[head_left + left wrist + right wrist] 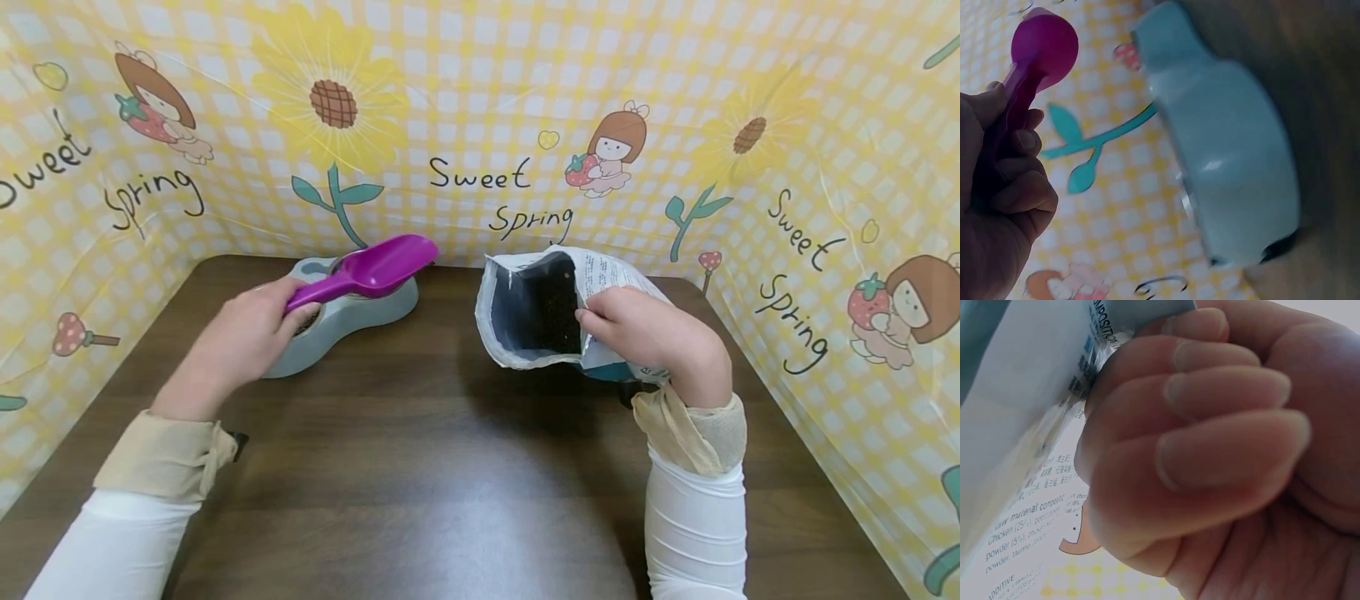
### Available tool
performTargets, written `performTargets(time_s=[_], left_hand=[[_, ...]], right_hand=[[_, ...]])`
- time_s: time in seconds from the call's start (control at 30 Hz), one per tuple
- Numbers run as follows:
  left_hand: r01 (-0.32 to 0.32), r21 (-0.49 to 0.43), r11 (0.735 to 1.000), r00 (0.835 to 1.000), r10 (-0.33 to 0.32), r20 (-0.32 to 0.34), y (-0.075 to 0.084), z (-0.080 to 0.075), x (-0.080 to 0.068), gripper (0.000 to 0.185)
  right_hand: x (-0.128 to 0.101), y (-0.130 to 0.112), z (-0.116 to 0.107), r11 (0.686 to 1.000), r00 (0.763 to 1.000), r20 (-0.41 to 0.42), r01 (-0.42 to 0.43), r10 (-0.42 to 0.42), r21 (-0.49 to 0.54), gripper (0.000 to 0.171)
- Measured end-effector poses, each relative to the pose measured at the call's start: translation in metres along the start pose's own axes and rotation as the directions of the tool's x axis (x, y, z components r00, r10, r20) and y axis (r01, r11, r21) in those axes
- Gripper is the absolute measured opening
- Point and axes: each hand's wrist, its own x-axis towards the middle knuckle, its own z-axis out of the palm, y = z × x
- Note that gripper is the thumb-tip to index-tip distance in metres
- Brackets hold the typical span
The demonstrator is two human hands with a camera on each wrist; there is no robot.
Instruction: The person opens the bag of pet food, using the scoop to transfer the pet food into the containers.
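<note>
Right hand [647, 333] pinching the rim of an open white printed pouch [540, 308], dark pellets visible inside, on the brown table [450, 467]; left hand [243, 337] gripping a glossy purple scoop [371, 271] over a grey-blue double bowl [352, 321].

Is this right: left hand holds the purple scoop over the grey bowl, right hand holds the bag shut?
Not quite. The left hand holds the purple scoop over the grey bowl, but the right hand holds the bag open; the head view shows dark pellets inside.
</note>
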Motion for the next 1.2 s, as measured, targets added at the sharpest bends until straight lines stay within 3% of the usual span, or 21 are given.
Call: performTargets(time_s=[0.13,0.4,0.77,1.2], left_hand=[[-0.038,0.001,0.999,0.999,0.038,0.034,0.002,0.017,0.002,0.025],[-0.039,0.006,0.999,0.992,0.038,0.118,0.002,0.038,0.003,0.028],[-0.019,0.093,0.995,0.983,0.001,0.183,0.004,0.051,-0.001,0.028],[-0.024,0.060,0.998,0.974,0.010,0.227,-0.005,0.066,-0.001,0.031]], right_hand=[[0.000,0.000,0.000,1.000,1.000,-0.003,0.004,-0.004,-0.001,0.040],[-0.001,-0.001,0.000,1.000,1.000,-0.006,0.001,-0.001,-0.002,0.040],[0.001,0.000,0.000,1.000,1.000,-0.009,0.015,-0.015,-0.005,0.043],[0.000,0.000,0.000,1.000,1.000,-0.002,0.000,0.000,-0.001,0.040]])
